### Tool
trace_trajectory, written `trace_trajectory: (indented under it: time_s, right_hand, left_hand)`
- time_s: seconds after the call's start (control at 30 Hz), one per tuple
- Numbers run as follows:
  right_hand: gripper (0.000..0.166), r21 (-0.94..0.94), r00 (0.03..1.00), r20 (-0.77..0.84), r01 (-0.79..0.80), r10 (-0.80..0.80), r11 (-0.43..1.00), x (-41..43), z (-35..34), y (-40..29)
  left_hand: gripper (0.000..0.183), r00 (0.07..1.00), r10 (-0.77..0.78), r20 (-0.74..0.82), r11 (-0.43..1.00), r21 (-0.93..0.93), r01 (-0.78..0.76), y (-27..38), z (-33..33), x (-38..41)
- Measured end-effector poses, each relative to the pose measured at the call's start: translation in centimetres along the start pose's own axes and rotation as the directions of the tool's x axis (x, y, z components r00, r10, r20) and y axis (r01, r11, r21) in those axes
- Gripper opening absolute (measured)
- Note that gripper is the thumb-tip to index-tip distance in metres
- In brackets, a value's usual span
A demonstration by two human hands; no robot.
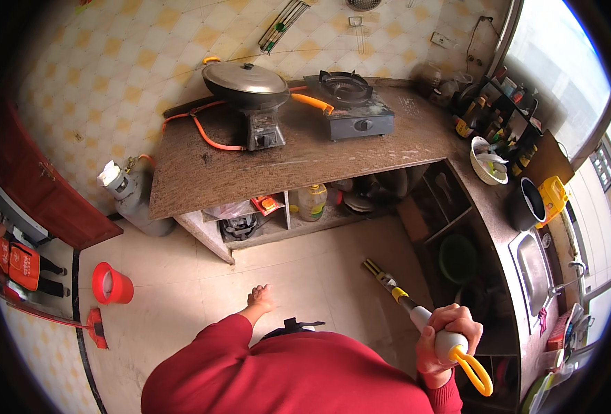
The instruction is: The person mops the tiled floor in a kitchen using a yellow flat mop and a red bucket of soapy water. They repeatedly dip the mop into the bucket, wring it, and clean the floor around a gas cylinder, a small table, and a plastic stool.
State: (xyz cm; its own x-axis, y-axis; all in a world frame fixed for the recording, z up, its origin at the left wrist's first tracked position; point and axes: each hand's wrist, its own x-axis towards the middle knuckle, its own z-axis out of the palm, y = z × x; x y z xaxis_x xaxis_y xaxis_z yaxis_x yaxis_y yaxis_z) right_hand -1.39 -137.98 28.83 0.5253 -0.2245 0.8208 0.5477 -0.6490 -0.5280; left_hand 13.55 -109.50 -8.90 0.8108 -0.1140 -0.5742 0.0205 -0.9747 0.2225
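At the lower right, my right hand (447, 339) is closed round the grey and white handle of a mop (420, 315). A yellow hanging loop trails from the handle's near end, and yellow fittings show at its far end, low over the floor tiles; its head cannot be made out clearly. Holding nothing, my left hand (261, 298) hangs over the tiled floor with its fingers somewhat apart. Beyond both hands runs the stone countertop (295, 160), bearing a lidded wok (246, 80) on one burner and a black gas stove (359, 111).
A red bucket (113, 283) and a red broom (96, 328) are on the floor at left. A gas cylinder (142, 202) stands at the counter's left end. A steel sink (535, 279) is set in the right counter. A person's legs (52, 277) show at far left.
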Motion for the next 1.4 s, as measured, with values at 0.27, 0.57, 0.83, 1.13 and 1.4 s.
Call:
trace_trajectory:
  time_s: [0.27, 0.57, 0.83, 1.13, 1.4]
  right_hand:
    - [0.031, -0.058, 0.993, 0.111, 0.035, -0.029, 0.998, 1.0, -1.6, -0.3]
    - [0.027, 0.017, 0.995, 0.020, 0.094, -0.094, 0.995, 1.0, -1.7, 0.4]
    - [0.020, 0.055, 0.995, -0.022, 0.095, -0.094, 0.994, 1.2, -0.4, 0.2]
    - [0.023, 0.086, 0.996, -0.013, 0.090, -0.089, 0.992, 1.8, -0.1, 0.7]
    - [0.025, -0.030, 0.999, 0.005, 0.052, -0.051, 0.998, 1.8, -0.5, 1.2]
  left_hand:
    - [0.057, 1.000, 0.021, 0.006, 0.999, -0.032, -0.021, 1.8, -0.4, 0.8]
    - [0.062, 0.984, 0.176, -0.007, 0.984, 0.024, -0.176, -2.3, 4.4, 5.1]
    - [0.062, 0.978, 0.204, 0.035, 0.978, 0.046, -0.206, -1.1, 3.5, 6.1]
    - [0.062, 0.982, 0.185, 0.040, 0.982, 0.028, -0.186, -1.2, 4.6, 6.6]
    - [0.060, 0.995, 0.076, 0.065, 0.995, 0.061, -0.080, -0.4, 2.4, 4.8]
